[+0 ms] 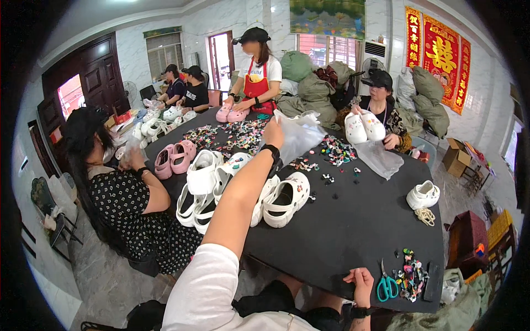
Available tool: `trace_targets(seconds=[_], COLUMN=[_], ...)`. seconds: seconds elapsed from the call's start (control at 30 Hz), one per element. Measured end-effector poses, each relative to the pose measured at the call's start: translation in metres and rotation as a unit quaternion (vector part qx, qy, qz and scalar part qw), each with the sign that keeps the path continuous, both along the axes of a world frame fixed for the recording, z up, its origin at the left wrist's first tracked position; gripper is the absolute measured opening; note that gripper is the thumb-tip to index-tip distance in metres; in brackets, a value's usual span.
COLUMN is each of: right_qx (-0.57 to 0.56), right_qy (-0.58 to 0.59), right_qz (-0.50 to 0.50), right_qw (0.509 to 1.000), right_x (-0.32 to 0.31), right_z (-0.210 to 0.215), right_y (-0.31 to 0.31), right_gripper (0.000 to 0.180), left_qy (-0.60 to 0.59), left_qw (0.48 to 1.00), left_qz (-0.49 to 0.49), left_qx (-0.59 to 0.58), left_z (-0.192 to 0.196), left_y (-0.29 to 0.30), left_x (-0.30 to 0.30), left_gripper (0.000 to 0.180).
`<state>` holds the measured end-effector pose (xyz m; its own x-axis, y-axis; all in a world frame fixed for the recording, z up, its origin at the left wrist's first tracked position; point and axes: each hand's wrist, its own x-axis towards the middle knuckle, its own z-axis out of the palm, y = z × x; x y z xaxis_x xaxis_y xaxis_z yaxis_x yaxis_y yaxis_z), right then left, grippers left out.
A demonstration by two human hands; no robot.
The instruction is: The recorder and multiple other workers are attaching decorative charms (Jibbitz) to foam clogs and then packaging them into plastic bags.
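Left hand (273,132) pinching crinkly clear plastic bag (301,135), right hand (361,282) – fingers curled – gripping matte black table (342,226) edge

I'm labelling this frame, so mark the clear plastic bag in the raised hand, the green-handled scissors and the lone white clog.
clear plastic bag (301,135), head view, middle of the film.
green-handled scissors (387,287), head view, on the handles.
lone white clog (423,195), head view, upper.

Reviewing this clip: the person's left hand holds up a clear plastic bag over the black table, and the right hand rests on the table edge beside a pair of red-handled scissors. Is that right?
Not quite. The head view shows the scissors have teal handles, not red. The rest holds: the left hand holds up the clear plastic bag over the black table, and the right hand rests on its edge.
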<state>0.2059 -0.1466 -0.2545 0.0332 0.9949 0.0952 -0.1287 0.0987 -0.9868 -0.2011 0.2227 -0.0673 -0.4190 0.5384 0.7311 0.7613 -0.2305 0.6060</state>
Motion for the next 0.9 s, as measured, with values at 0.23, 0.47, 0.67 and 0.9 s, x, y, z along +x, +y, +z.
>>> trace_targets(seconds=[0.23, 0.47, 0.67, 0.9], right_qx=[0.007, 0.009, 0.003, 0.046], right_qy=[0.005, 0.039, 0.095, 0.203], right_qz=[0.001, -0.006, -0.019, -0.046], right_qw=[1.0, 0.999, 0.995, 0.977], right_x=[-0.002, 0.001, 0.004, 0.002], right_z=[0.006, 0.0, -0.018, -0.015], right_y=[0.005, 0.005, 0.007, 0.007], right_gripper=[0.026, 0.023, 0.032, 0.05], left_qy=[-0.077, -0.108, -0.086, -0.083], left_qw=[0.989, 0.931, 0.839, 0.788], left_qz=[-0.106, -0.324, -0.538, -0.608], left_qx=[0.066, 0.129, 0.013, -0.053], left_z=[0.04, -0.017, -0.078, -0.136], left_y=[-0.033, -0.107, -0.226, -0.29], left_x=[0.081, 0.171, 0.189, 0.143], left_gripper=[0.032, 0.016, 0.022, 0.01])
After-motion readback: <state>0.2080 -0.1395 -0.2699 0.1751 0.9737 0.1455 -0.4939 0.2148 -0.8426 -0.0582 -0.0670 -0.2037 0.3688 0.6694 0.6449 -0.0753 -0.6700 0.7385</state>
